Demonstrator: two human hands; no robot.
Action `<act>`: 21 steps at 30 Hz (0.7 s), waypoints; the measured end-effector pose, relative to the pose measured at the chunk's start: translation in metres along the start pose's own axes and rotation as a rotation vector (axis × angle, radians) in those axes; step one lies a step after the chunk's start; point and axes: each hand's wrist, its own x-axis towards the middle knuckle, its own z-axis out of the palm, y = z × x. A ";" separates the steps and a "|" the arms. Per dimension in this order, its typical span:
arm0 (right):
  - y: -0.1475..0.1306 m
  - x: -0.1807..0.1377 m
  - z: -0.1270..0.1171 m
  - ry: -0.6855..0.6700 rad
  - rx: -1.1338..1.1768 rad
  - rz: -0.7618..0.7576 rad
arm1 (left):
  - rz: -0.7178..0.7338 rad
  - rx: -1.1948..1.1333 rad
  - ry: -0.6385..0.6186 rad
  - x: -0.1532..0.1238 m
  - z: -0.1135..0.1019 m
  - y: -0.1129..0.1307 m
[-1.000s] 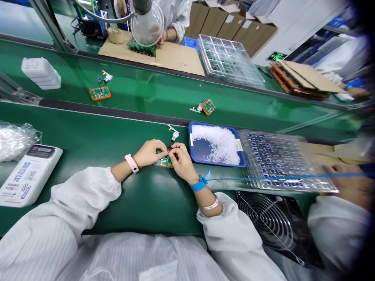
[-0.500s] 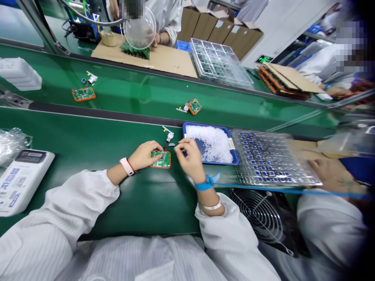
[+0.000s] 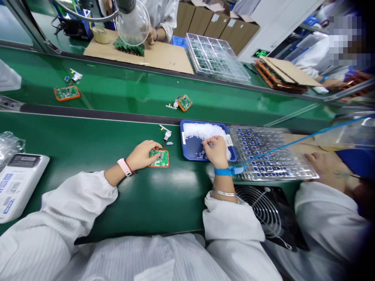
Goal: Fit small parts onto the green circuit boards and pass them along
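A small green circuit board in an orange frame (image 3: pixel 159 158) lies on the green bench in front of me. My left hand (image 3: pixel 143 154) rests on its left edge, fingers curled onto it. My right hand (image 3: pixel 216 150) is over the blue tray (image 3: pixel 190 149) of small white pieces, fingers bent down into the pile; what they pinch is hidden. A blue strap is round my right wrist, its cord running off to the right. Just behind the board lies a small white connector with wires (image 3: pixel 166 134).
A clear blister tray of blue parts (image 3: pixel 265 152) lies right of the blue tray, with a co-worker's hand (image 3: pixel 320 166) at its far end. Two more framed boards (image 3: pixel 66 93) (image 3: pixel 184 102) sit on the belt behind. A white device (image 3: pixel 16 183) lies at left, a fan grille (image 3: pixel 260 212) below right.
My right hand left the board and moved right into the blue tray of white pieces. My left hand stayed on the board. The boards on the belt shifted left.
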 end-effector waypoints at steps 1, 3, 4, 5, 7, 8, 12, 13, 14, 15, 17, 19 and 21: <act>0.000 0.001 -0.001 -0.018 0.007 0.000 | -0.002 -0.001 -0.002 0.000 0.000 0.000; -0.001 0.002 -0.004 -0.047 0.054 -0.013 | -0.013 -0.012 -0.001 0.000 0.000 0.001; -0.005 0.002 -0.005 -0.054 0.085 -0.026 | -0.023 -0.024 0.008 0.000 0.000 0.001; -0.011 0.000 -0.006 -0.056 0.117 -0.045 | -0.034 -0.041 0.022 0.000 0.000 0.002; -0.032 -0.007 -0.004 -0.069 0.179 -0.097 | -0.057 -0.089 0.065 -0.001 0.000 0.003; -0.046 -0.012 -0.001 -0.088 0.206 -0.128 | -0.069 -0.122 0.088 -0.001 0.000 0.004; -0.105 -0.040 0.018 -0.262 0.347 -0.275 | -0.084 -0.232 0.140 -0.001 0.000 0.007; -0.115 -0.046 0.023 -0.300 0.395 -0.288 | -0.068 -0.236 0.135 -0.001 0.000 0.008; -0.123 -0.050 0.028 -0.326 0.434 -0.291 | -0.047 -0.230 0.127 0.000 0.000 0.008; -0.127 -0.052 0.031 -0.345 0.468 -0.284 | -0.025 -0.221 0.116 0.000 0.000 0.008; -0.128 -0.054 0.036 -0.360 0.505 -0.259 | 0.001 -0.210 0.104 0.001 0.001 0.007; -0.125 -0.053 0.038 -0.364 0.515 -0.240 | 0.000 -0.214 0.107 0.001 0.002 0.006; -0.122 -0.053 0.039 -0.366 0.510 -0.230 | -0.005 -0.224 0.113 0.001 0.003 0.005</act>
